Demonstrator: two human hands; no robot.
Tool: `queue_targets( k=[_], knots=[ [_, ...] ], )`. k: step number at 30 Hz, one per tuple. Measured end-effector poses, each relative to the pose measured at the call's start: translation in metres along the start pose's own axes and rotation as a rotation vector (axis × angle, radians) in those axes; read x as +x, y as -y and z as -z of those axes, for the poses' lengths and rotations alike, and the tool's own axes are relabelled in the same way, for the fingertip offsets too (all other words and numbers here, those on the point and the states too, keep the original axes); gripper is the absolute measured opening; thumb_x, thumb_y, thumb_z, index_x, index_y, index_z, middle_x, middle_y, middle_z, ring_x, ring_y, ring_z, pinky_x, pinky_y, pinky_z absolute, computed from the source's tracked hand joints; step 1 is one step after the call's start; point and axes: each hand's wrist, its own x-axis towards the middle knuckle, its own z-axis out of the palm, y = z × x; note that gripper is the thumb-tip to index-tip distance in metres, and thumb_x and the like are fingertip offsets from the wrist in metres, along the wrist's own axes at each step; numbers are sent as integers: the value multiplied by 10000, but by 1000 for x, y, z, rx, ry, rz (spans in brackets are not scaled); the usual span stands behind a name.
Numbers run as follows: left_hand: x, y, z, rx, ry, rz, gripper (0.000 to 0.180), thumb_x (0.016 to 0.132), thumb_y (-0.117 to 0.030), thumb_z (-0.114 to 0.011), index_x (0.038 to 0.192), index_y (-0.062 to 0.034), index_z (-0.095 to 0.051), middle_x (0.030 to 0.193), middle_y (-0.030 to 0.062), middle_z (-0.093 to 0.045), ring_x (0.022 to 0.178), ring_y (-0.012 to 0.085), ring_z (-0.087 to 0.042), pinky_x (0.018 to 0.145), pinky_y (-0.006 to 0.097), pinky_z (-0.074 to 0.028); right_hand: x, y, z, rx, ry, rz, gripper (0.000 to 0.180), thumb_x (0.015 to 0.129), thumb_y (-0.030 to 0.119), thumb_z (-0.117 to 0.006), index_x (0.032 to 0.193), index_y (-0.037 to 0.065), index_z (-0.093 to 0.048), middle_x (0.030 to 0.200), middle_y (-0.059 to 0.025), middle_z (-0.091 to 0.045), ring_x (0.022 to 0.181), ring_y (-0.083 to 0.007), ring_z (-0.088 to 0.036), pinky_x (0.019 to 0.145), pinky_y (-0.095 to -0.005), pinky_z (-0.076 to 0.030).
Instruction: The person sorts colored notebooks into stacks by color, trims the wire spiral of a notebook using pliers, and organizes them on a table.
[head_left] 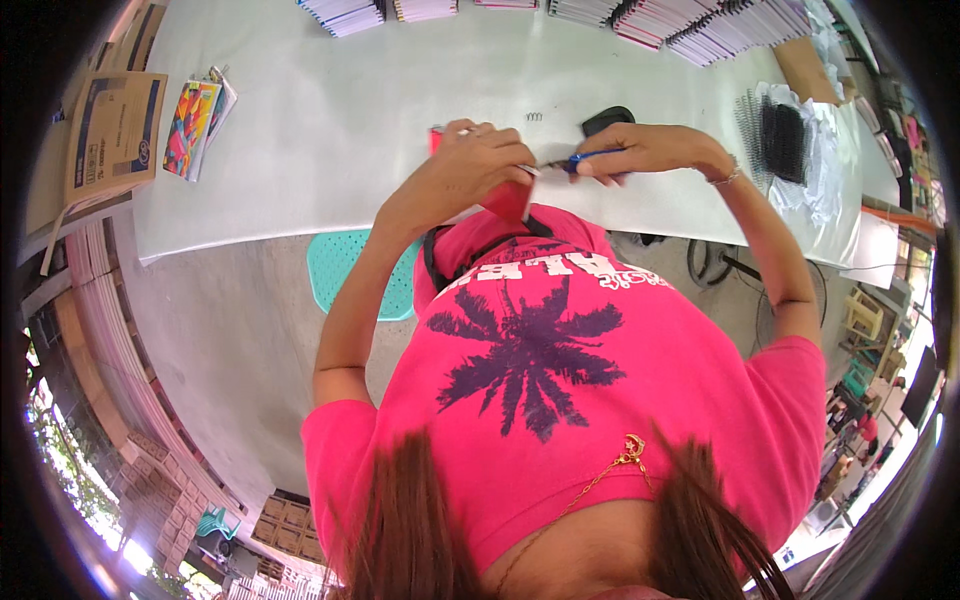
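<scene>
My left hand [468,168] is closed on a red-covered notebook [510,199], held at the table's near edge in front of my body. Much of the notebook is hidden behind the fingers. From the right, my right hand [640,150] grips blue-handled pliers [592,156]. Their metal jaws meet the notebook's corner beside my left fingertips; whether they are closed on a wire there is too small to tell. A short cut piece of coil [534,117] lies on the table just beyond the hands. Partly behind my right hand sits a black object [606,120] of unclear kind.
Stacks of spiral-bound notebooks [690,30] line the far side of the white table [330,110]. Black binding coils [783,143] lie on plastic at the right. Colourful booklets [195,125] and a cardboard box [115,135] are at the left. A teal stool [362,277] stands below.
</scene>
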Motion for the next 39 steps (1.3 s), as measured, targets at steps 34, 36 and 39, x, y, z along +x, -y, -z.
queue_targets(
  k=[34, 36, 39],
  knots=[
    [8, -10, -6, -203, -662, 606, 190, 915, -145, -532, 978, 31, -564, 914, 146, -561, 801, 287, -539, 735, 342, -433, -262, -68, 125, -921, -2598, 203, 111, 867, 85, -619, 958, 30, -649, 891, -81, -620, 799, -180, -594, 720, -298, -483],
    [21, -18, -12, -197, -695, 575, 187, 914, -141, -538, 981, 32, -564, 910, 142, -560, 793, 282, -540, 728, 342, -435, -304, -94, 171, -963, -2587, 288, 170, 865, 101, -623, 1022, 50, -663, 944, -95, -645, 857, -193, -610, 761, -298, -486],
    [36, -35, -13, -192, -691, 627, 177, 909, -130, -554, 985, 30, -566, 881, 127, -555, 769, 250, -538, 716, 321, -437, -309, -132, 218, -1105, -2486, -5, 199, 838, 102, -618, 1027, 55, -662, 979, -112, -640, 909, -249, -586, 832, -339, -444]
  ],
)
